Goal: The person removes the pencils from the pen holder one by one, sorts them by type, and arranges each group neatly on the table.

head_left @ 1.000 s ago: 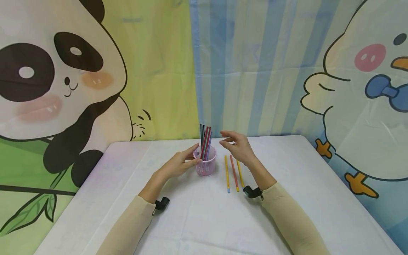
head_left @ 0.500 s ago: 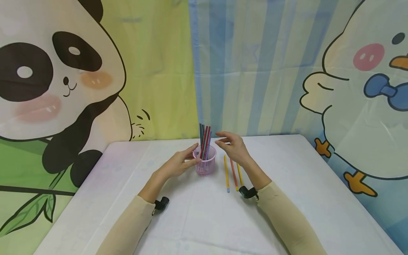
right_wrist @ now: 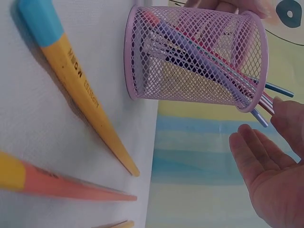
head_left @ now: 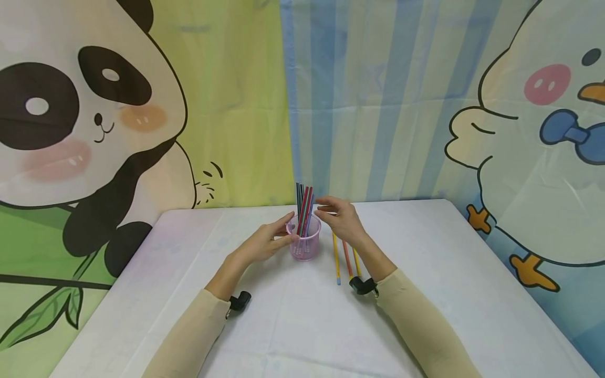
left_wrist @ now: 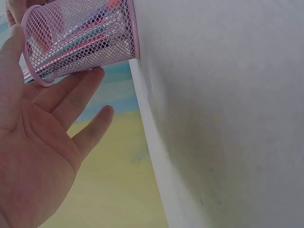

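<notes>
A pink mesh pen holder [head_left: 308, 250] stands upright near the table's far edge. Several slim pencils [head_left: 305, 207], dark, red and bluish, lean inside it. My left hand [head_left: 258, 244] holds the holder at its rim from the left, thumb on the near side; in the left wrist view the lower fingers stretch away from the mesh. To the right, my right hand [head_left: 344, 219] has its thumb and fingers apart, right beside the pencil tops, with nothing in its grasp. Below it lie a yellow pencil [head_left: 336, 260] with a blue end, an orange pencil [head_left: 347, 260] and another yellow pencil [head_left: 356, 260].
White cloth covers the table [head_left: 283, 325]. Close behind its far edge hangs a curtain [head_left: 359, 105] printed with a panda and a white bird. Each wrist wears a small black camera, such as the left camera [head_left: 240, 301].
My right hand has moved left, from above the loose pencils to beside the pencils in the holder. The left hand and holder have stayed in place.
</notes>
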The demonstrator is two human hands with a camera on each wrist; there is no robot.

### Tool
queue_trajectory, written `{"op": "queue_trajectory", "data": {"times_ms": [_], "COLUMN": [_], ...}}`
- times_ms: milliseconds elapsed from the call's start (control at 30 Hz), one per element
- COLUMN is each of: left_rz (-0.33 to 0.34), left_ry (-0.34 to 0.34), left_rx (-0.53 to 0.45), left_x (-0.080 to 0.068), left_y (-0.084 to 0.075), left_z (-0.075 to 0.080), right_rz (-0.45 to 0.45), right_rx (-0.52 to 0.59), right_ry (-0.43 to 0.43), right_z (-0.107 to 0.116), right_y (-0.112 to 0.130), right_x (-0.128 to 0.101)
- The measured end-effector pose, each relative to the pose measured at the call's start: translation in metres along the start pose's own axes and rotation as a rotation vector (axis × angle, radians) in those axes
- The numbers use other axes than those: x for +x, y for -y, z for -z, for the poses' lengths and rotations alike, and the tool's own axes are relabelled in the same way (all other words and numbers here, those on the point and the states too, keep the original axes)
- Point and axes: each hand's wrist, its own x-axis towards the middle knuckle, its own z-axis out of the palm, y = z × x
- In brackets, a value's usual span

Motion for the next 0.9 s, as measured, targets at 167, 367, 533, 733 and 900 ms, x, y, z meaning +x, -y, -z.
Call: {"op": "queue_trajectory", "data": {"times_ms": [167, 367, 533, 733, 900], "left_rz": [-0.002, 0.005, 0.007, 0.012, 0.000], "left_ry": [-0.006, -0.011, -0.012, -0.014, -0.019], "left_rx": [0.009, 0.012, 0.017, 0.020, 0.018], "left_x": [0.000, 0.000, 0.000, 0.000, 0.000], "left_y": [0.000, 0.000, 0.001, 0.001, 0.002], "left_z": [-0.001, -0.001, 0.000, 0.000, -0.001], "right_rz": [-0.009, -0.009, -0.012, -0.012, -0.003], "right_rx": [0.001, 0.032, 0.038, 0.055, 0.052], "right_ry": [-0.006, -0.014, -0.011, -0.020, -0.022], "right_z": [-0.002, -0.004, -0.006, -0.009, -0.011], "right_y": [0.000, -0.003, -0.004, -0.005, -0.007], "right_x": [0.000, 0.002, 0.004, 0.004, 0.003]}}
